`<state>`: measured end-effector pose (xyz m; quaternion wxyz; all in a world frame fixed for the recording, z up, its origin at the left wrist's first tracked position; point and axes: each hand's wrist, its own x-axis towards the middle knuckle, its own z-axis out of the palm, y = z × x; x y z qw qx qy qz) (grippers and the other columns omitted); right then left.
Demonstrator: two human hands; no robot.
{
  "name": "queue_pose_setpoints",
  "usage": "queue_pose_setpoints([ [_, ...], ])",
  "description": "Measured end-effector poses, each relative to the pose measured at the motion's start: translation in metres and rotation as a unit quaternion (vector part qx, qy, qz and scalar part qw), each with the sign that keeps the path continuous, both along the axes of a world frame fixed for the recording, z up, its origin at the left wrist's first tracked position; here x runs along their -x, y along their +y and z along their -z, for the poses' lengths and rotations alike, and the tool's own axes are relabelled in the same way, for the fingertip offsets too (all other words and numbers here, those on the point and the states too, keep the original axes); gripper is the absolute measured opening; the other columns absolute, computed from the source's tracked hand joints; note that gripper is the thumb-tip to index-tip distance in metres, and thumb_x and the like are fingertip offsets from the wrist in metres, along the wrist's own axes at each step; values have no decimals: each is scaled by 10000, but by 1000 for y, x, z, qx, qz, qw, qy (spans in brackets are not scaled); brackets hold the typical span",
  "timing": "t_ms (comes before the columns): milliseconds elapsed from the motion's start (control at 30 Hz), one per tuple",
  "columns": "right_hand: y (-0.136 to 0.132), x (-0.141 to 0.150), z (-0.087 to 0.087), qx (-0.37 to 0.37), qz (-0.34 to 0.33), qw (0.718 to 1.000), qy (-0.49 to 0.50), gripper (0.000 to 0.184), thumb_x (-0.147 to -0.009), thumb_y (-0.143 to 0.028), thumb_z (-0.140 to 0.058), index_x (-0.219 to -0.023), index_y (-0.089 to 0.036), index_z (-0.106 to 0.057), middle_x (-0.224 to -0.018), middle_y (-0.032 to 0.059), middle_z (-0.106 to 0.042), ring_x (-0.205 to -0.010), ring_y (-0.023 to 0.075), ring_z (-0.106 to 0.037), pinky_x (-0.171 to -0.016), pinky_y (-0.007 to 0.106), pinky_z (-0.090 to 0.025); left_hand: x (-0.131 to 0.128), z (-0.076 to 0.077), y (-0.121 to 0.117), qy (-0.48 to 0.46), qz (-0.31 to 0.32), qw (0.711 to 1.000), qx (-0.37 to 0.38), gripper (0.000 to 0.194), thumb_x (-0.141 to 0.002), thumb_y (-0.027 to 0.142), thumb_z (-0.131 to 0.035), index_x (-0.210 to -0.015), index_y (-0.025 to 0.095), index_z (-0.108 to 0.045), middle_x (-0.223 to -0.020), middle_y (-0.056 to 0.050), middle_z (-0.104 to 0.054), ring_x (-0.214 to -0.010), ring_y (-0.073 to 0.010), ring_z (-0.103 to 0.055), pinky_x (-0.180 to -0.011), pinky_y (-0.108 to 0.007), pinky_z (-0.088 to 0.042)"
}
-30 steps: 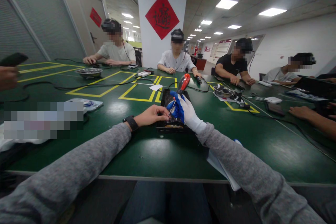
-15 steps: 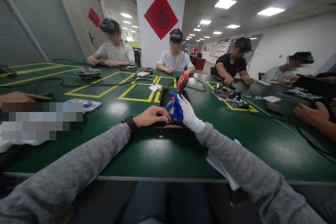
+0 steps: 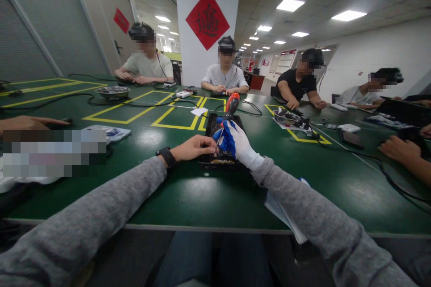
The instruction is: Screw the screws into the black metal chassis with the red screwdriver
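A screwdriver (image 3: 232, 106) with a red and black handle leans in my right hand (image 3: 236, 140), which wears a white and blue glove. My gloved fingers are closed on it below the handle, and its thin shaft slants down to the left. By the lower end of the shaft, my bare left hand (image 3: 194, 147) has thumb and fingertips pinched together. What lies between those fingertips is too small to make out. Under both hands sits a black, box-like tray or housing (image 3: 222, 165), its inside mostly covered by the glove and fingers.
A white paper piece (image 3: 199, 111) lies beyond the housing, and a pale cloth (image 3: 284, 215) is under my right forearm. Metal bowls (image 3: 112, 93) and black cables rest on the green table (image 3: 151, 206). Co-workers sit around it; other people's hands show at both sides.
The screwdriver's handle has turned, showing more black and less red, and tilts slightly differently. My left hand stays in nearly the same place.
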<state>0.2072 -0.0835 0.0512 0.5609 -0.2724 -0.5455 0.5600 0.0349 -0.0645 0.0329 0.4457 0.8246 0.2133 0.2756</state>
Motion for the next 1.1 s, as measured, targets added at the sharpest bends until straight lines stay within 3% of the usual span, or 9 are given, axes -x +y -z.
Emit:
queue_pose_setpoints([
  [200, -1, -1, 0, -17, 8, 1000, 12, 423, -792, -466, -517, -1124, -204, -503, -609, -36, -597, -387, 70, -493, -376, 186, -424, -2, -2, -2, 2, -47, 998, -33, 278, -731, 366, -639, -791, 101, -580, -745, -19, -597, -689, -102, -530, -672, -231, -418],
  [433, -2, -1, -3, 14, 21, 1000, -4, 419, -789, -480, -512, -1097, -197, -532, -593, -27, -592, -409, 94, -534, -379, 201, -433, 0, 0, -1, -11, 0, 1000, 0, 313, -784, 378, -579, -884, 85, -621, -819, -81, -651, -759, -140, -585, -735, -273, -453],
  [667, -3, 0, -3, -19, 30, 999, -3, 422, -780, -482, -526, -1097, -204, -529, -594, -40, -586, -404, 67, -505, -391, 181, -429, -3, -1, -2, -6, -56, 998, -33, 279, -718, 356, -656, -823, 99, -629, -794, -47, -648, -724, -120, -571, -707, -243, -446],
  [933, -4, -1, -3, 8, 7, 1000, -14, 449, -777, -499, -519, -1129, -221, -504, -600, -42, -597, -384, 66, -493, -401, 193, -446, 2, 0, 0, 4, -12, 1000, -2, 323, -790, 388, -570, -889, 90, -647, -815, -86, -665, -760, -144, -592, -728, -259, -451],
  [1100, -3, -1, -1, -20, 29, 999, -10, 463, -776, -494, -524, -1141, -208, -511, -636, -26, -610, -412, 68, -516, -401, 181, -442, -2, 0, -1, -14, -52, 998, -20, 305, -729, 380, -643, -849, 103, -601, -743, -26, -619, -677, -103, -548, -663, -223, -432],
])
